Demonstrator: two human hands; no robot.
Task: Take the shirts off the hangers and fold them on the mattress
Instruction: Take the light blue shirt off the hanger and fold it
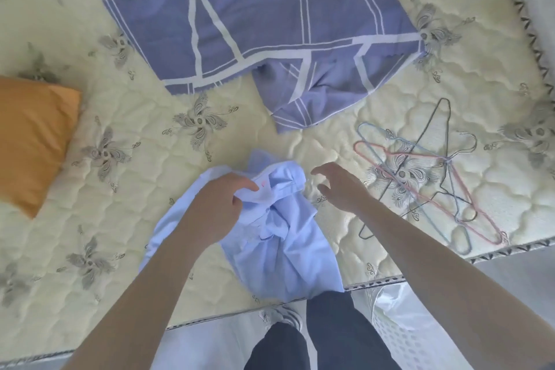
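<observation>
Shirt [279, 237] crumpled at the mattress's [135, 219] near edge: how is it held?
— It is pinched near the collar by the left hand [222, 207]; the right hand [339, 186] is spread, touching nothing, just beside it.
— How should it be laid?
— It is best shaken out and spread flat, away from the hangers [447, 160] by the right edge, before any fold is made.
</observation>
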